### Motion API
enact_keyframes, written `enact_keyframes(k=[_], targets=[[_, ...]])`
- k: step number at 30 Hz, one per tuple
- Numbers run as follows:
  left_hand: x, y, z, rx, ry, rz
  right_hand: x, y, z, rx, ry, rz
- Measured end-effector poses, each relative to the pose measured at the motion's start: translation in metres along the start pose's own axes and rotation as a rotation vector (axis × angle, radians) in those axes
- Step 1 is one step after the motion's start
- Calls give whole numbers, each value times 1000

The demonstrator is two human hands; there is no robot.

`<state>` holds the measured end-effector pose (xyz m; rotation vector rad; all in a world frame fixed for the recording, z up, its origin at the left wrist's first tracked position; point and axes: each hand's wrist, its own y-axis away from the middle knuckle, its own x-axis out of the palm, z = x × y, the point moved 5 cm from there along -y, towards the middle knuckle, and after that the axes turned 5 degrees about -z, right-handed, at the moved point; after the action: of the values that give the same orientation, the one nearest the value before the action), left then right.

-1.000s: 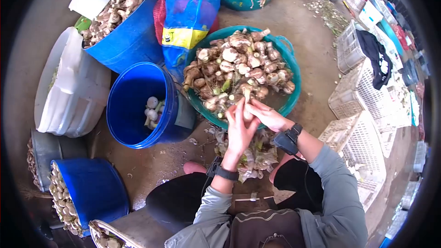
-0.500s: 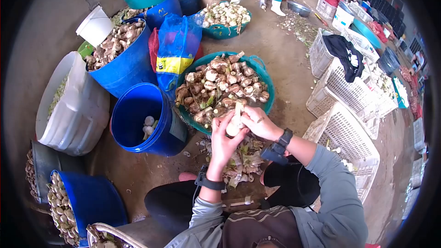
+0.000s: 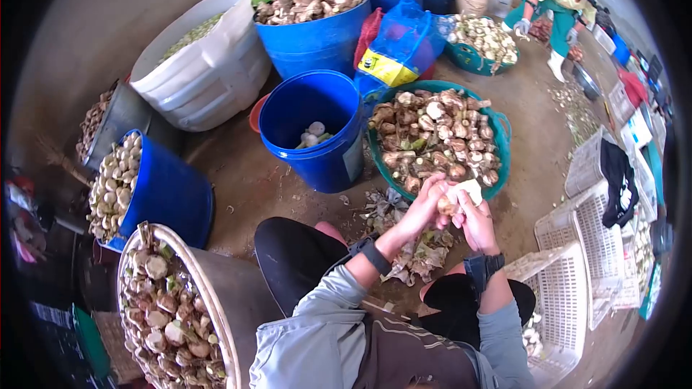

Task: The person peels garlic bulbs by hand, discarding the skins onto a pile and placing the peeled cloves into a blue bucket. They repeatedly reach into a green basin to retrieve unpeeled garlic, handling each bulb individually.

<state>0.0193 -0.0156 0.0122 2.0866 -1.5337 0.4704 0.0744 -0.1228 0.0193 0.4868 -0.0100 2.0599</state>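
Between my two hands, in front of my lap, is a garlic bulb with a brownish side and a pale, whitish part. My left hand has its fingers closed round the brownish side. On the other side my right hand pinches the bulb near the pale part; its fingers partly hide it. Just beyond, a green tub is heaped with brown, unpeeled garlic bulbs. A blue bucket to the left of my hands has a few white bulbs inside. Peeled skins litter the floor below my hands.
At my left stand a large bin of trimmed bulbs and a tilted blue bucket of pale ones. White plastic crates line my right side. A blue barrel stands behind the bucket. Farther back, a person bends over.
My view has turned left, so the tub and bucket appear farther right. The bulb was pale with its stem upright; now its brownish side shows. Both hands still hold a bulb.
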Motion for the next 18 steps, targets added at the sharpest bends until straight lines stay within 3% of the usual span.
enact_keyframes(k=[2, 3, 4, 7, 8, 11, 14, 15, 16, 17, 18], targets=[[4, 9, -11, 454, -352, 45, 3, 0, 0, 82, -85, 32], [-3, 6, -13, 632, -669, -55, 1, -3, -5, 74, -87, 41], [-7, 1, -1, 529, -597, -73, -2, -4, -11, 75, -85, 58], [7, 17, -16, 780, -935, -139, -13, -5, -20, 3, 31, -144], [11, 21, -17, 831, -1071, -137, -24, -10, -26, -55, 73, -62], [12, 25, -14, 947, -1125, -78, -24, -2, -25, -97, 349, -72], [7, 28, -20, 898, -1036, -48, -34, -3, -25, -138, 360, -172], [1, 22, -19, 809, -853, -91, -38, -8, -28, -180, 488, -78], [-2, 11, -7, 600, -313, -18, -36, -11, -30, -224, 614, 18], [-9, 2, 1, 363, -140, 1, -20, -2, -16, -432, 715, 22], [-14, -3, 9, 126, 31, 20, -16, -1, -13, -434, 714, 23]])
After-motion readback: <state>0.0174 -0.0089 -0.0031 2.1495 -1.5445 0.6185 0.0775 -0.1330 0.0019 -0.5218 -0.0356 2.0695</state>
